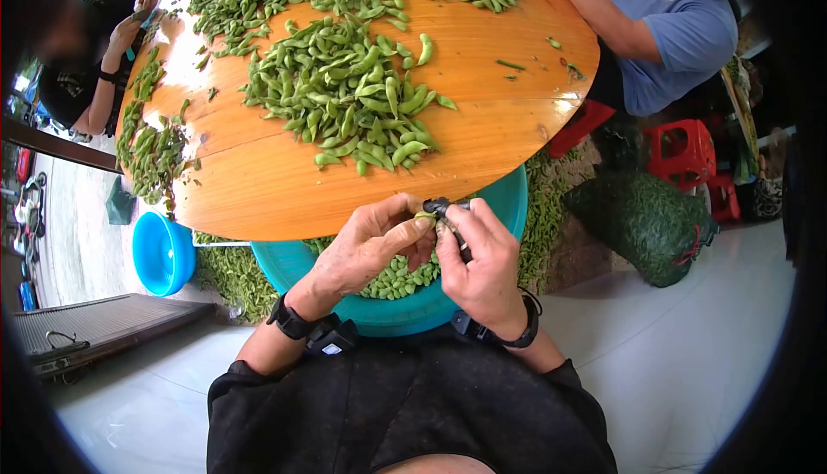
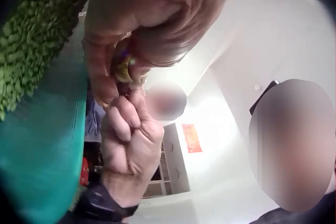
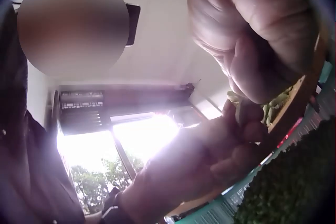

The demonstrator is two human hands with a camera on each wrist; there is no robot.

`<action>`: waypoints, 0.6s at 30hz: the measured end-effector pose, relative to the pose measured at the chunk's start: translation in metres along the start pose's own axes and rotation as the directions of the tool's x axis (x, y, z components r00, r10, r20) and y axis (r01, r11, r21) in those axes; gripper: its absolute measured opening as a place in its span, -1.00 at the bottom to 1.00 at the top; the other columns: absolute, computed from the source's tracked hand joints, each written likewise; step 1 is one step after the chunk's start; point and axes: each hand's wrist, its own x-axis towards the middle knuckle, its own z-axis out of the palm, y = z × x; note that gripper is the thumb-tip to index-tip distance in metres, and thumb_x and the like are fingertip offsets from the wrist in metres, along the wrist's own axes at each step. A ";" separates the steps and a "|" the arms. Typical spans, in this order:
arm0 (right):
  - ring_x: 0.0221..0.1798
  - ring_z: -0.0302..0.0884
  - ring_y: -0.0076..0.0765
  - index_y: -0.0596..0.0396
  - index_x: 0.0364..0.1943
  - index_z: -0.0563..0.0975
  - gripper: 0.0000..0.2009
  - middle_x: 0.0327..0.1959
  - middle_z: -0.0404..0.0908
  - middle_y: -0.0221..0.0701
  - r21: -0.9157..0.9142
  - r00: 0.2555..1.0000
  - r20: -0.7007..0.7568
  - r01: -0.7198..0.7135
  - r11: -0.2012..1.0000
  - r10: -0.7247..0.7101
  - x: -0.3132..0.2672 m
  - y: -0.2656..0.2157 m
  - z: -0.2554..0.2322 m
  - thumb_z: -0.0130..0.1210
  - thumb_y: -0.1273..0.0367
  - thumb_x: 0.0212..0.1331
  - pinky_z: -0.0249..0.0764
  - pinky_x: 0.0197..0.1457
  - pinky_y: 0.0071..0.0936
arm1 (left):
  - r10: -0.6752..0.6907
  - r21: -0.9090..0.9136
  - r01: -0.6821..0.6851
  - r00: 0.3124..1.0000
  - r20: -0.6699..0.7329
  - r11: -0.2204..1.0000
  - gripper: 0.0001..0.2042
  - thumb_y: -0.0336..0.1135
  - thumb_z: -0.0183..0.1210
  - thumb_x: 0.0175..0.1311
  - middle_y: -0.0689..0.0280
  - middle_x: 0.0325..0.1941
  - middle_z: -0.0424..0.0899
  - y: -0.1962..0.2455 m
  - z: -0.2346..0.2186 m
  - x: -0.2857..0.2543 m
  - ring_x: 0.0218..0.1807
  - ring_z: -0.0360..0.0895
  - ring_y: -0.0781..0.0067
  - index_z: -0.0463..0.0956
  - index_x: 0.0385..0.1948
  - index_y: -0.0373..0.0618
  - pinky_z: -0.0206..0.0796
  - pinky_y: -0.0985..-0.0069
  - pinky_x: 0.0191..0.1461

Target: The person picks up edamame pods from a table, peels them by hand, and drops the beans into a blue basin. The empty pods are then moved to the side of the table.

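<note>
My left hand (image 1: 366, 246) pinches a green edamame pod (image 1: 424, 215) between thumb and forefinger, above the teal tub. Close against it, my right hand (image 1: 487, 254) has its fingers curled, with thumb and fingertips meeting at the same pod. A small black piece (image 1: 438, 206) shows at the right fingertips; I cannot tell whether it is a tool or a finger cover. In the left wrist view, the yellowish-green pod (image 2: 124, 70) sits between both hands' fingertips. Shelled green beans (image 1: 392, 280) lie in the teal tub (image 1: 379, 317) below.
Piled edamame pods (image 1: 345, 95) cover part of the orange wooden table (image 1: 491, 69). A blue basin (image 1: 164, 254) stands at the left, a filled dark net bag (image 1: 642, 224) and red stools (image 1: 680, 151) at the right. Two people sit across the table. Green husks (image 1: 233, 285) lie beneath it.
</note>
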 end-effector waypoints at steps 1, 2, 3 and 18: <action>-0.45 0.45 -0.15 0.28 -0.20 0.52 -0.83 -0.41 0.41 -0.22 -0.072 0.995 -0.034 0.089 0.993 -0.091 0.000 -0.003 0.002 0.15 0.61 0.10 0.39 -0.42 -0.35 | 0.016 -0.146 -0.014 1.000 0.013 0.989 -0.86 -0.34 0.01 0.46 0.35 -0.39 0.52 -0.002 0.001 0.000 -0.40 0.47 0.58 0.41 -0.12 -0.21 0.35 0.59 -0.23; -0.44 0.46 -0.11 0.27 -0.20 0.52 -0.82 -0.40 0.41 -0.21 -0.146 0.981 -0.063 0.174 0.974 -0.185 -0.001 -0.006 0.004 0.15 0.62 0.09 0.40 -0.41 -0.32 | 0.014 -0.149 -0.012 1.000 0.011 0.989 -0.86 -0.34 0.01 0.46 0.35 -0.39 0.52 -0.005 0.002 0.000 -0.40 0.47 0.58 0.41 -0.12 -0.21 0.35 0.59 -0.23; -0.43 0.47 -0.09 0.24 -0.21 0.52 -0.81 -0.37 0.42 -0.19 -0.169 0.976 -0.057 0.198 0.966 -0.210 -0.003 -0.007 0.006 0.16 0.63 0.07 0.43 -0.39 -0.28 | 0.023 -0.271 -0.018 1.000 0.016 0.962 -0.84 -0.41 -0.03 0.43 0.35 -0.28 0.53 -0.007 0.004 -0.001 -0.29 0.48 0.58 0.42 -0.07 -0.21 0.35 0.58 -0.23; -0.55 0.38 -0.69 0.33 -0.21 0.54 -0.88 -0.45 0.40 -0.52 0.448 0.913 0.172 -0.406 0.797 0.369 -0.002 0.013 -0.047 0.07 0.60 0.20 0.24 -0.58 -0.67 | -0.014 0.315 0.001 0.999 0.038 0.949 -0.87 -0.50 -0.01 0.31 0.33 -0.43 0.57 0.003 0.004 -0.005 -0.42 0.50 0.60 0.52 -0.22 -0.27 0.35 0.56 -0.35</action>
